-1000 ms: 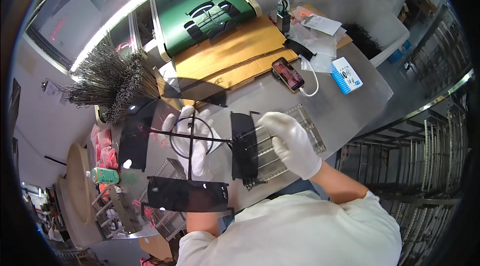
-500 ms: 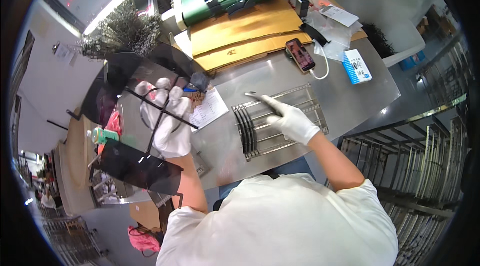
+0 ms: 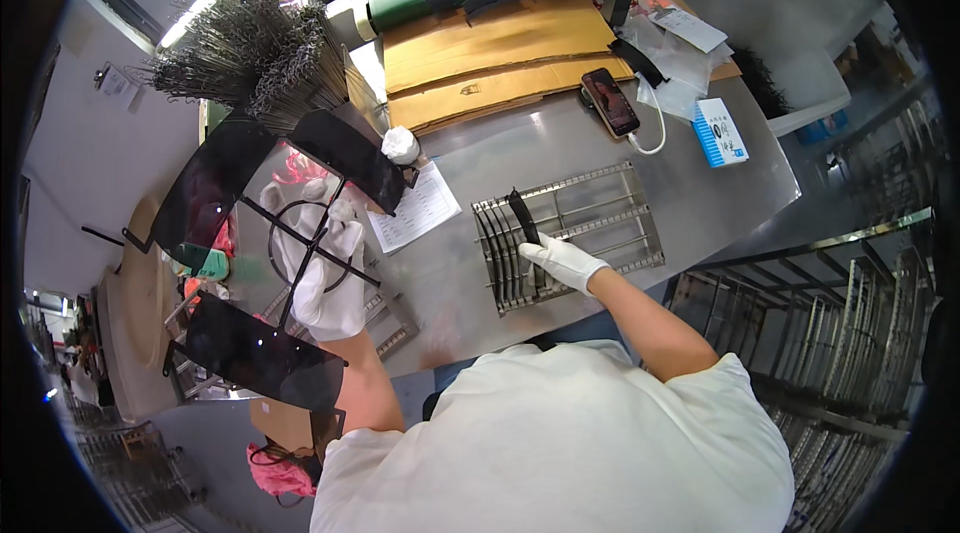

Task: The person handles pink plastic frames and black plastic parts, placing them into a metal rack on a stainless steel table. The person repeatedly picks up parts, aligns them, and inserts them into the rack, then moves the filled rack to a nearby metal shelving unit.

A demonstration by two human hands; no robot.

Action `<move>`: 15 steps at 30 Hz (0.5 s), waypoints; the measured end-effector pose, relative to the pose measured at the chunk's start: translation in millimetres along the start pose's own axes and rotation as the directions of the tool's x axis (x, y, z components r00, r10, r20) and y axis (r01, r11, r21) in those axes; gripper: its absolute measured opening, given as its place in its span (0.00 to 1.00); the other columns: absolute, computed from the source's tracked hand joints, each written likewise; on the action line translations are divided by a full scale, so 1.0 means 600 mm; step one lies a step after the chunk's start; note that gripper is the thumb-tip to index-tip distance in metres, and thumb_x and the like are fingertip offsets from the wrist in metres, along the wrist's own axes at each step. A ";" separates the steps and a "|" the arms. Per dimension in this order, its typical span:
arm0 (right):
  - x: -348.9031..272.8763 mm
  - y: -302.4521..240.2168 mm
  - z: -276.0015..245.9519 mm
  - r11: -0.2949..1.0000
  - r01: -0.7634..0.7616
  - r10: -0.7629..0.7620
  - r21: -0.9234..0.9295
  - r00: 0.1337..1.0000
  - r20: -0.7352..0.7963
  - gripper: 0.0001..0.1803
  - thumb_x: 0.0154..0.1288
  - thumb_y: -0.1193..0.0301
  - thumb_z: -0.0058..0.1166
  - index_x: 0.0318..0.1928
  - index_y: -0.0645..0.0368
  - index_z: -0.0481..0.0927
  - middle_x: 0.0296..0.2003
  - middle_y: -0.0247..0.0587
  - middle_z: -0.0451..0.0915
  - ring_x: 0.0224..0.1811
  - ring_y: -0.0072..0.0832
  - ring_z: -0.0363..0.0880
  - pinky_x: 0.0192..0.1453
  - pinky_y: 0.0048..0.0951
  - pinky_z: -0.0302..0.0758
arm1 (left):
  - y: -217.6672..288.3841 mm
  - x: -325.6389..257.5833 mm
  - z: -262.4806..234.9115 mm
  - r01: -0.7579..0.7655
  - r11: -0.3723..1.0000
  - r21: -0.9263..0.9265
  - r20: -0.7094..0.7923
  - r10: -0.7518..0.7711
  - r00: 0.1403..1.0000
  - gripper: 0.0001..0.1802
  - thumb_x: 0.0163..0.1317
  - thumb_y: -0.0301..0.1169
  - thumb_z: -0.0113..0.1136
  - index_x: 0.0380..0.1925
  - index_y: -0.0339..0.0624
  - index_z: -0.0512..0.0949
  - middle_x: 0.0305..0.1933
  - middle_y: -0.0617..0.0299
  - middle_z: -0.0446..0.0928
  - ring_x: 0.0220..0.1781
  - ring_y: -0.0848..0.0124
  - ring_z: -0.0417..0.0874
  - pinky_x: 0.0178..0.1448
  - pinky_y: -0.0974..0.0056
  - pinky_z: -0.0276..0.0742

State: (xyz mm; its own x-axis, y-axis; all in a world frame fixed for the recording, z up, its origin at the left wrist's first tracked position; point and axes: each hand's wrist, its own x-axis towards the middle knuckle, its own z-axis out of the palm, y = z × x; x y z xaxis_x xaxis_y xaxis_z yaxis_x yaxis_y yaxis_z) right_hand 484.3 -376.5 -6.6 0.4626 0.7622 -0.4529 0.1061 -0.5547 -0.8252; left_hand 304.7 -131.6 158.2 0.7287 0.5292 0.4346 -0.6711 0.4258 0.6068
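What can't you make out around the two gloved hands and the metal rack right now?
- Head view: the palm and fingertips of the right hand face down on the metal rack, so its grip on the dark strip is hidden.
- The left hand sits behind the black frame with dark tinted panels; which fingers clamp it is unclear.
- The paper sheet: print too small.
- The floor below the table: covered by the person's torso.

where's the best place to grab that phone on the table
Probably by the two long edges of the phone, pinched from above: it lies flat, screen up. Keep off its near end, where the white cable plugs in.
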 end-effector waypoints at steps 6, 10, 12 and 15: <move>-0.034 -0.117 0.016 0.766 -0.180 0.039 -0.616 0.971 -0.236 0.51 0.74 0.36 0.42 0.81 0.60 0.49 0.34 0.58 0.87 0.37 0.51 0.89 0.43 0.54 0.83 | 0.018 -0.020 0.001 0.015 0.999 0.049 0.003 -0.015 1.000 0.48 0.63 0.26 0.62 0.81 0.54 0.51 0.77 0.48 0.61 0.65 0.57 0.70 0.62 0.59 0.70; -0.050 -0.127 -0.024 0.754 -0.054 -0.155 -0.655 0.954 -0.257 0.54 0.70 0.42 0.56 0.81 0.60 0.46 0.43 0.59 0.86 0.45 0.51 0.87 0.52 0.50 0.82 | 0.049 -0.052 0.030 0.049 0.984 0.169 -0.123 -0.029 0.992 0.52 0.58 0.27 0.67 0.80 0.50 0.49 0.72 0.45 0.66 0.63 0.55 0.75 0.59 0.59 0.75; -0.059 -0.162 -0.036 0.627 0.163 -0.460 -0.762 0.867 -0.193 0.58 0.62 0.47 0.67 0.80 0.61 0.49 0.50 0.59 0.82 0.53 0.49 0.84 0.58 0.46 0.80 | 0.058 -0.071 0.032 0.070 0.979 0.191 -0.125 -0.046 0.991 0.52 0.58 0.30 0.68 0.79 0.47 0.49 0.72 0.41 0.66 0.63 0.53 0.76 0.60 0.57 0.76; -0.101 -0.241 -0.038 0.425 0.438 -0.843 -0.792 0.511 -0.169 0.63 0.52 0.53 0.76 0.79 0.63 0.50 0.54 0.59 0.78 0.58 0.52 0.79 0.63 0.44 0.77 | 0.063 -0.081 0.068 0.164 0.979 0.125 -0.131 -0.147 0.980 0.52 0.57 0.33 0.69 0.78 0.43 0.50 0.71 0.38 0.66 0.65 0.49 0.78 0.63 0.50 0.80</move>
State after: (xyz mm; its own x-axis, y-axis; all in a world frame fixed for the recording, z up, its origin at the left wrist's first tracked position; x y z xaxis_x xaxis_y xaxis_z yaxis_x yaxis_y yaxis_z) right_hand 461.2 -349.8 147.9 0.2958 0.8005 0.5213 0.9451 -0.1659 -0.2816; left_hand 249.2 -171.3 187.2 0.7954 0.5525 0.2490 -0.5203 0.4118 0.7482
